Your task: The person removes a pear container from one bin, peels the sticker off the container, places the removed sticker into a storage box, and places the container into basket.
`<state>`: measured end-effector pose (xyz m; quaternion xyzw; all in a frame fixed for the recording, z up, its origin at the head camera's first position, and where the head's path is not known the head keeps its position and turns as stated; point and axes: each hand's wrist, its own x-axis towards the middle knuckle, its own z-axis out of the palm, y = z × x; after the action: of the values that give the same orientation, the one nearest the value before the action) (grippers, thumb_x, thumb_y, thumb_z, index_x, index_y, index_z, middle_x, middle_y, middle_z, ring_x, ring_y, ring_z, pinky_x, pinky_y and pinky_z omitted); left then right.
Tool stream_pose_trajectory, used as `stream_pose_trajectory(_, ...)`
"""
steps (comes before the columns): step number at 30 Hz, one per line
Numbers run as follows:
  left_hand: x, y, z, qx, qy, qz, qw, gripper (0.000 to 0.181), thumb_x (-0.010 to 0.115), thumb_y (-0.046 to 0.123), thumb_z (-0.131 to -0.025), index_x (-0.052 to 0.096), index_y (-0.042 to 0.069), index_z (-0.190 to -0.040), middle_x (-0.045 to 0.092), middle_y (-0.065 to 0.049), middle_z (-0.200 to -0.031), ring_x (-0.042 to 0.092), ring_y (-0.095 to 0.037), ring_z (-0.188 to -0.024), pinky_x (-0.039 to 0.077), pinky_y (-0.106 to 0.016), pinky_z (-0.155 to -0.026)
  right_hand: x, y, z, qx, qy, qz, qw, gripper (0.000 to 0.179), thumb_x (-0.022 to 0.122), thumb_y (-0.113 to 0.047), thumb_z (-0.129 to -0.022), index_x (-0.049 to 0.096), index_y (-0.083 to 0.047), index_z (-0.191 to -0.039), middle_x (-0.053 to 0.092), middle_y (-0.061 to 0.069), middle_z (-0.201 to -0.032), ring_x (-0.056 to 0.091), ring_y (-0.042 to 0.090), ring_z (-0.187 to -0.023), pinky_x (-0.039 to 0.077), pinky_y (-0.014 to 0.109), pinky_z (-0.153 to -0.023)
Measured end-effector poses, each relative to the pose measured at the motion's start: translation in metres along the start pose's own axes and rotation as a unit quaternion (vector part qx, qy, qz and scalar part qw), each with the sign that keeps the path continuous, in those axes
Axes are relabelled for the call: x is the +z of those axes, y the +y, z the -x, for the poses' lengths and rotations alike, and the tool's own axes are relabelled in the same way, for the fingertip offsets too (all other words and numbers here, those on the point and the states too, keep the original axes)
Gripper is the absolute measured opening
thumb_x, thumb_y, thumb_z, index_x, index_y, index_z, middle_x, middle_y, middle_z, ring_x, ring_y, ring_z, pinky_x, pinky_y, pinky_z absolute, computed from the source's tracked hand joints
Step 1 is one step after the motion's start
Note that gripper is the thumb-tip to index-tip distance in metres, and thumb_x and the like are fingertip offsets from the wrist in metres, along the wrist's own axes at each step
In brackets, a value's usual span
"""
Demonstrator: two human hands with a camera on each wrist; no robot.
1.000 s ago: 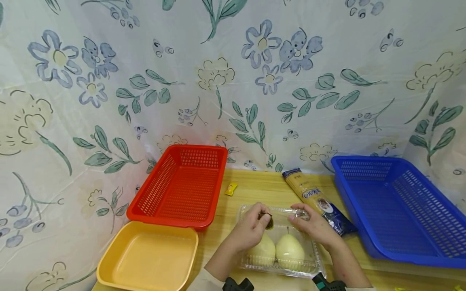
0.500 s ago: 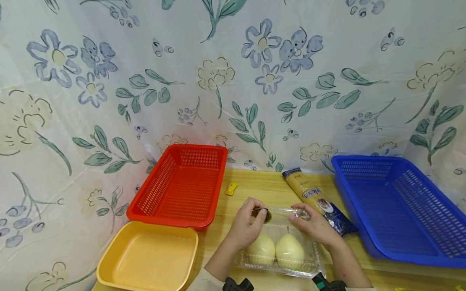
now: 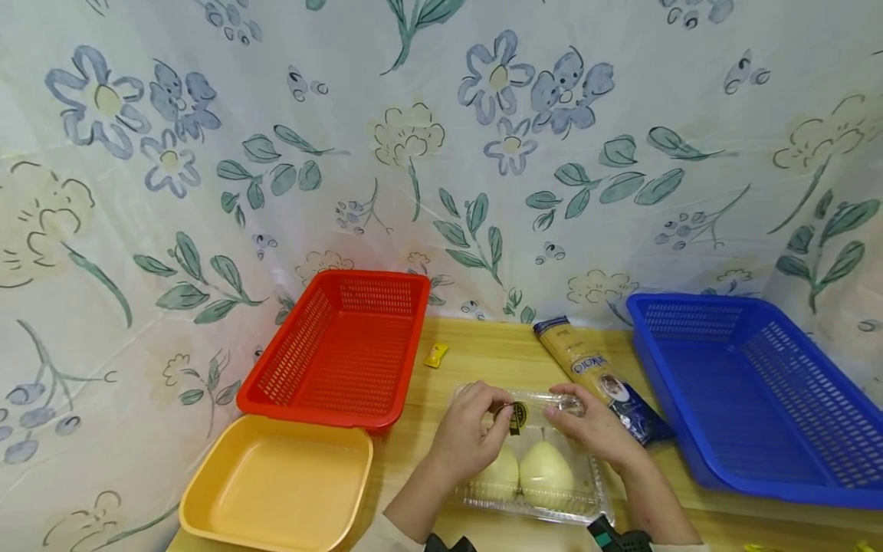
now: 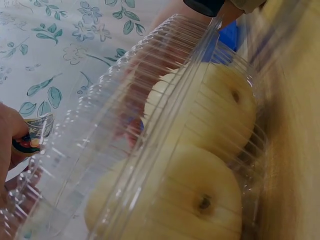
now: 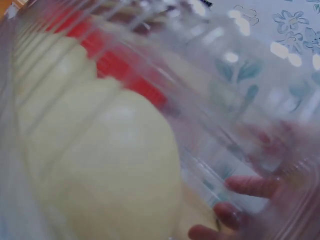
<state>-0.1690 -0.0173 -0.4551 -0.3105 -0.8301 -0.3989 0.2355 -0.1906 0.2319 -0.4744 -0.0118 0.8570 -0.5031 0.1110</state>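
Note:
A clear plastic clamshell box [image 3: 586, 460] sits on the table with pale yellow pears [image 3: 546, 469] inside. On its lid, near the far edge, is a round black-and-gold sticker [image 3: 518, 418]. My left hand [image 3: 467, 433] pinches the sticker's left edge between thumb and forefinger. In the left wrist view, the thumb overlaps the sticker [image 4: 34, 135] beyond the ribbed plastic. With my right hand [image 3: 599, 429] I grip the box's far right corner, thumb over the lid. Its fingertips [image 5: 250, 186] show through the plastic in the right wrist view.
A red basket [image 3: 407, 368] and a yellow tub [image 3: 362, 479] stand on the left. To the right is a blue basket [image 3: 662, 406], with a blue-and-gold packet [image 3: 596, 376] beside it. A small yellow wrapped candy [image 3: 436, 355] lies behind the box.
My left thumb and fingers have shifted over the sticker, first up and left, then back down. More of the sticker now shows to their right. The right hand keeps its hold.

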Motion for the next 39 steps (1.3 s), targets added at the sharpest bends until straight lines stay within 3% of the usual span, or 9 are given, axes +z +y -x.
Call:
stream_pose_trajectory(4,-0.004,0.004,0.002,-0.016,0.016,0.007,0.9997,0.011,0.069,0.014,-0.096,0.068,0.015,-0.106,0.068,0.004,-0.094,0.061,-0.007,-0.088,0.052,-0.022,-0.082,0.000,0.001,0.000,-0.001,-0.003,-0.002,1.0000,0.064,0.070,-0.039,-0.095,0.045,-0.014,-0.148,0.069,0.017,-0.114,0.066,0.025,-0.093,0.054,0.034,-0.073)
stream_pose_trajectory(14,-0.015,0.015,0.009,-0.124,0.028,0.089,0.9878,0.010,0.070,0.015,-0.096,0.066,0.016,-0.105,0.066,0.006,-0.090,0.059,-0.004,-0.084,0.058,-0.029,-0.077,-0.002,0.000,-0.001,-0.002,-0.001,0.008,1.0000,0.063,0.070,-0.040,-0.096,0.045,-0.014,-0.148,0.069,0.018,-0.117,0.067,0.025,-0.095,0.056,0.035,-0.073)
stream_pose_trajectory(19,-0.022,0.022,0.012,-0.193,0.019,0.133,0.9720,0.010,0.070,0.014,-0.096,0.066,0.016,-0.105,0.067,0.005,-0.088,0.058,-0.003,-0.078,0.054,-0.022,-0.072,-0.001,0.000,-0.002,-0.001,-0.003,0.000,1.0000,0.063,0.070,-0.040,-0.095,0.045,-0.014,-0.147,0.068,0.018,-0.118,0.066,0.025,-0.095,0.055,0.034,-0.074)
stream_pose_trajectory(23,-0.029,0.026,0.013,-0.249,0.015,0.176,0.9524,0.009,0.070,0.013,-0.095,0.067,0.014,-0.104,0.068,0.000,-0.087,0.057,-0.005,-0.073,0.052,-0.019,-0.066,-0.001,0.001,-0.001,-0.002,-0.003,0.001,1.0000,0.063,0.071,-0.039,-0.095,0.046,-0.014,-0.147,0.069,0.019,-0.118,0.066,0.025,-0.095,0.055,0.034,-0.074)
stream_pose_trajectory(28,-0.039,0.028,0.014,-0.287,-0.008,0.221,0.9322,0.012,0.071,0.016,-0.095,0.067,0.011,-0.105,0.068,-0.004,-0.088,0.056,-0.007,-0.070,0.048,-0.017,-0.061,-0.001,0.000,0.000,-0.003,-0.001,0.002,1.0000,0.062,0.071,-0.039,-0.095,0.046,-0.014,-0.146,0.068,0.019,-0.120,0.067,0.025,-0.095,0.055,0.034,-0.074)
stream_pose_trajectory(31,-0.047,0.029,0.016,-0.297,-0.023,0.236,0.9248,0.014,0.071,0.016,-0.095,0.067,0.008,-0.105,0.068,-0.006,-0.088,0.056,-0.006,-0.070,0.046,-0.017,-0.060,-0.001,-0.001,0.000,-0.006,-0.001,0.005,1.0000,0.062,0.071,-0.040,-0.095,0.047,-0.014,-0.146,0.068,0.020,-0.121,0.067,0.025,-0.096,0.056,0.034,-0.074)
stream_pose_trajectory(39,-0.075,0.027,0.022,-0.317,-0.061,0.233,0.9173,0.019,0.069,0.021,-0.097,0.067,0.004,-0.105,0.069,-0.009,-0.085,0.055,-0.006,-0.067,0.044,-0.018,-0.059,-0.001,-0.001,-0.002,-0.008,0.001,0.000,1.0000,0.061,0.071,-0.039,-0.095,0.048,-0.011,-0.145,0.067,0.021,-0.122,0.067,0.024,-0.097,0.056,0.033,-0.076)
